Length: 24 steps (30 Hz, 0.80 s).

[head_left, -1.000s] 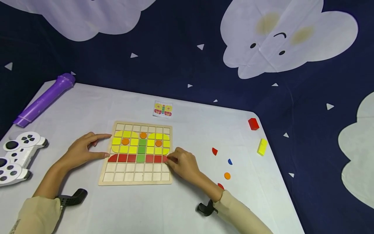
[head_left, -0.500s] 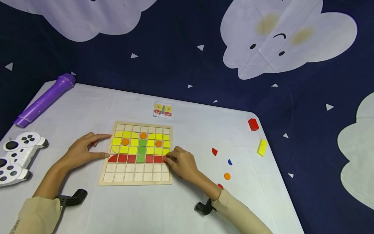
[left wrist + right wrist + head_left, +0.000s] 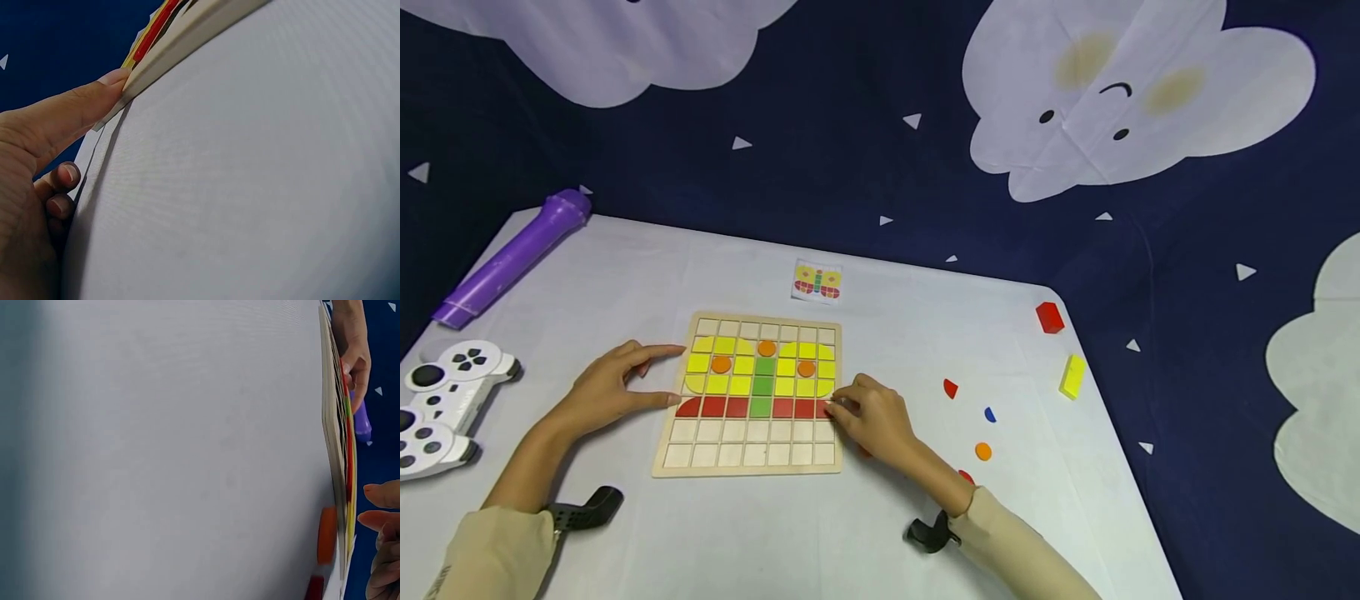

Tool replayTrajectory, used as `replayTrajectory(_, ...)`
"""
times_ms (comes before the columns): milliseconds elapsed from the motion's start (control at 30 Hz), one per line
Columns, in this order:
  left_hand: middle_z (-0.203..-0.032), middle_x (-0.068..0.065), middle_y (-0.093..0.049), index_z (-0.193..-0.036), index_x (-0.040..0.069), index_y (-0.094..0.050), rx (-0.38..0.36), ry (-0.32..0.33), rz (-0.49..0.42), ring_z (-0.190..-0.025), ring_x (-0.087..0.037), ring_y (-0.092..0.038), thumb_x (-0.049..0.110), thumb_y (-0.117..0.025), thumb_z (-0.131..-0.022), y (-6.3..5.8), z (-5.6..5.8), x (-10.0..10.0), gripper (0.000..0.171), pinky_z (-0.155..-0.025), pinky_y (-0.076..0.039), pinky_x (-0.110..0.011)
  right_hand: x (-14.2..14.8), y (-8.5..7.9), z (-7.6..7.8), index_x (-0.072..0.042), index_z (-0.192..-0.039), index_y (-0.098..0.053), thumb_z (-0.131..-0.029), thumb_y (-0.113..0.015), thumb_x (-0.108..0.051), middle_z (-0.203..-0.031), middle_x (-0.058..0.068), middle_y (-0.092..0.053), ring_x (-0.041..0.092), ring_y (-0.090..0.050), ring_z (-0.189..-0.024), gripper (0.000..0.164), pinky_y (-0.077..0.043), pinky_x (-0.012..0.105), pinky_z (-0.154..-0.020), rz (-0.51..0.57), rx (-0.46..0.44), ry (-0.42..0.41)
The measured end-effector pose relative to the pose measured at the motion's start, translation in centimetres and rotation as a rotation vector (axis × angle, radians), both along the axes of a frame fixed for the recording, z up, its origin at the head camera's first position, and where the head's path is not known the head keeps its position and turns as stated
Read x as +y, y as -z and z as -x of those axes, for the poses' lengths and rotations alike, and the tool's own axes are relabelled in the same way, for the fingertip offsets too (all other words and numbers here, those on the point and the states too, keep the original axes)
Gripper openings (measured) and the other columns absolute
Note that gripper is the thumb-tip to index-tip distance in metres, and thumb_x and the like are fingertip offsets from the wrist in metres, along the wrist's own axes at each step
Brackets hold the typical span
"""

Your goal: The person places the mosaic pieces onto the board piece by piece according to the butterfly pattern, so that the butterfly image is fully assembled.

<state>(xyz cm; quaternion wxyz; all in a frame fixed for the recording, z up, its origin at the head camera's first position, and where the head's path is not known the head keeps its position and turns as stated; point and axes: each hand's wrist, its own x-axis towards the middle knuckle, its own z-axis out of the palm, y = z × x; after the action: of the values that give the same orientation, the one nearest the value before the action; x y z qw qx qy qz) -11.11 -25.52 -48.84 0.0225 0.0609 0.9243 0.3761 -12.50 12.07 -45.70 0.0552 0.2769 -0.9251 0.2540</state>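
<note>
A wooden grid board [image 3: 743, 454] holds yellow, orange and green pieces above a row of red ones. My left hand [image 3: 606, 383] touches the board's left edge with extended index finger and thumb; its thumb [image 3: 94, 103] presses that edge in the left wrist view. At the row's right end lies a red piece [image 3: 823, 409], partly hidden by the fingertips of my right hand [image 3: 876, 419]. In the right wrist view, the thumb and index finger of my right hand [image 3: 382, 515] stand slightly apart with nothing seen between them. A butterfly picture card [image 3: 817, 281] lies behind the board.
Right of the board lie a red wedge [image 3: 951, 389], a blue half-disc [image 3: 990, 414], an orange disc [image 3: 983, 451] and a partly hidden red piece [image 3: 966, 477]. Red [image 3: 1050, 317] and yellow blocks [image 3: 1072, 377] sit farther right. A purple microphone [image 3: 516, 258] and white game controller [image 3: 452, 408] lie left.
My right fingertips have shifted slightly, pressing inward at the red end piece and then drawing back a little to the right. My left hand has stayed at the board's edge.
</note>
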Motion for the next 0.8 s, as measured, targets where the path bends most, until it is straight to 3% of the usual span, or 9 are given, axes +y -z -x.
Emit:
replayTrajectory(167,-0.084,-0.003,-0.037,-0.135,0.013,-0.06,-0.001,0.0,-0.001,-0.08,-0.017,-0.036,0.032,-0.085,-0.075,0.0,-0.1,0.1,0.068,-0.066,-0.026,-0.033,1.3,-0.3,-0.1,-0.003,-0.095,-0.078,-0.085,-0.079,-0.02,-0.071,-0.002,-0.055,0.003,-0.042,-0.061,0.019,-0.034,0.017,-0.053,0.026,-0.031,0.017)
replayTrajectory(633,-0.087,-0.005,-0.037,-0.137,0.012,-0.059,-0.025,0.001,-0.004,-0.083,-0.019,-0.036,0.032,-0.084,-0.076,-0.1,-0.1,0.2,0.07,-0.068,-0.027,-0.04,6.2,-0.3,-0.9,-0.005,-0.097,-0.078,-0.082,-0.081,-0.019,-0.071,-0.003,-0.052,0.003,-0.041,-0.061,0.021,-0.034,0.018,-0.053,0.003,-0.013,0.121)
replayTrajectory(800,-0.087,-0.004,-0.038,-0.137,0.013,-0.059,-0.003,0.004,0.001,-0.082,-0.015,-0.035,0.033,-0.085,-0.075,-0.2,0.0,0.0,0.069,-0.068,-0.026,-0.036,7.4,-0.6,-1.3,-0.006,-0.096,-0.078,-0.081,-0.082,-0.017,-0.069,-0.008,-0.047,0.003,-0.039,-0.059,0.019,-0.033,0.02,-0.052,0.02,-0.031,0.164)
